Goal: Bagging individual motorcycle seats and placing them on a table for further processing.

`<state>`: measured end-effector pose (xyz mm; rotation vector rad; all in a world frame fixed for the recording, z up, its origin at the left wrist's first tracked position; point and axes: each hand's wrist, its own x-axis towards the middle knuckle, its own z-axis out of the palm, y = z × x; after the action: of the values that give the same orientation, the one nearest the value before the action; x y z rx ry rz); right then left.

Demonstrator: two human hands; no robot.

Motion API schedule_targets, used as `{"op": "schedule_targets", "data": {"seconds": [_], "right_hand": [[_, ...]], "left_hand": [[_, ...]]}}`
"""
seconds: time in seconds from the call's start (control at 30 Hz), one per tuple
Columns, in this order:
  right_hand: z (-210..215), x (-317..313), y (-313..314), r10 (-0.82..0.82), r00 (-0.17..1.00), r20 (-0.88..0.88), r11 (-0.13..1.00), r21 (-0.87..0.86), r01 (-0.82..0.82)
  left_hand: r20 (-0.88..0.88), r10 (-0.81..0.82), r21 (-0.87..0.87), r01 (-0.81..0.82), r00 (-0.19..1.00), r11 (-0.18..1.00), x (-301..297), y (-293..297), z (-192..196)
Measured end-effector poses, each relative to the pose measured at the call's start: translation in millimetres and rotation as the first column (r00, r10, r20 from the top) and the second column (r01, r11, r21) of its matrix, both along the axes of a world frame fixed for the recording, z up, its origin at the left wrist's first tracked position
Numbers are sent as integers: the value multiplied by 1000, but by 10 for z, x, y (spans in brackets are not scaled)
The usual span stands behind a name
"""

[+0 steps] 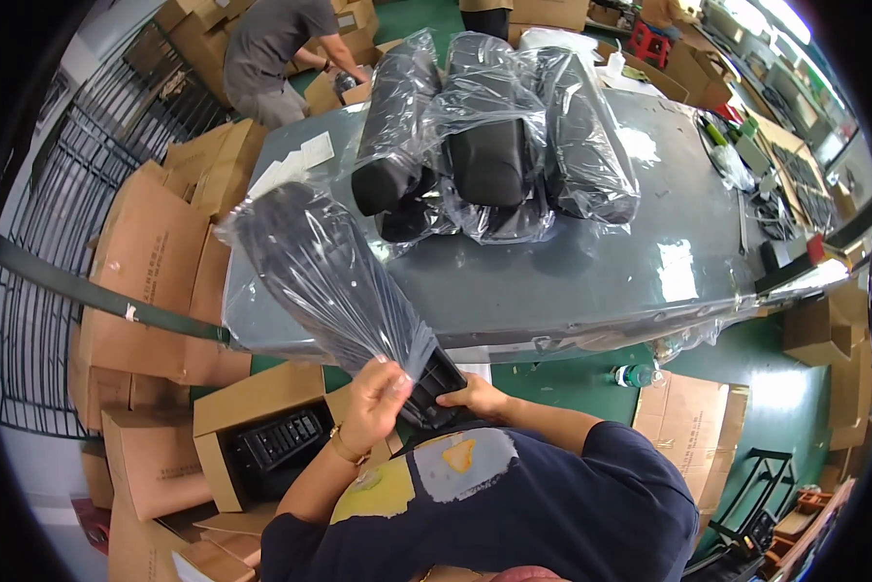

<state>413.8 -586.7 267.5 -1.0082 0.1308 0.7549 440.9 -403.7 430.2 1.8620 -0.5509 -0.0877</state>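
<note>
A long black moulded part (426, 383), its near end ribbed, lies tilted between me and the table, most of it inside a clear plastic bag (324, 257). My left hand (376, 400) is closed on the bag's gathered edge near the part's lower end. On the other side, my right hand (475, 396) grips the bare ribbed end, thumb on top and the other fingers mostly hidden. The bagged far end rests over the table's left edge. Several similar black padded parts (489, 160) in clear bags are stacked at the middle of the table (552, 281).
An open carton (225, 415) with black parts stands at lower left, beside stacked cartons (140, 267). White papers (295, 165) lie at the table's left. A co-worker (279, 53) bends over a box at far left. On the floor are a bottle (638, 375) and flattened cardboard (683, 427).
</note>
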Motion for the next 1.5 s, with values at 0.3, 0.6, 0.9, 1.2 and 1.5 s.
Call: {"op": "schedule_targets", "data": {"seconds": [0.3, 0.6, 0.9, 1.2, 1.5], "right_hand": [[562, -89, -837, -380, 872, 309, 925, 134, 355], [869, -644, -2383, -890, 297, 345, 338, 61, 939], [458, -83, -3802, -843, 383, 376, 318, -225, 921], [-572, 1200, -4161, -980, 169, -103, 168, 13, 986], [-252, 692, -1758, -795, 538, 280, 472, -270, 839]], "left_hand": [[519, -490, 183, 468, 701, 864, -45, -1202, 590], [496, -606, 155, 623, 622, 767, -75, -1582, 299], [-62, -367, 481, 350, 928, 804, -436, -708, -614], [-405, 192, 546, 69, 894, 835, -1147, 413, -1508], [-749, 522, 220, -591, 407, 776, -1899, 1492, -2150]]}}
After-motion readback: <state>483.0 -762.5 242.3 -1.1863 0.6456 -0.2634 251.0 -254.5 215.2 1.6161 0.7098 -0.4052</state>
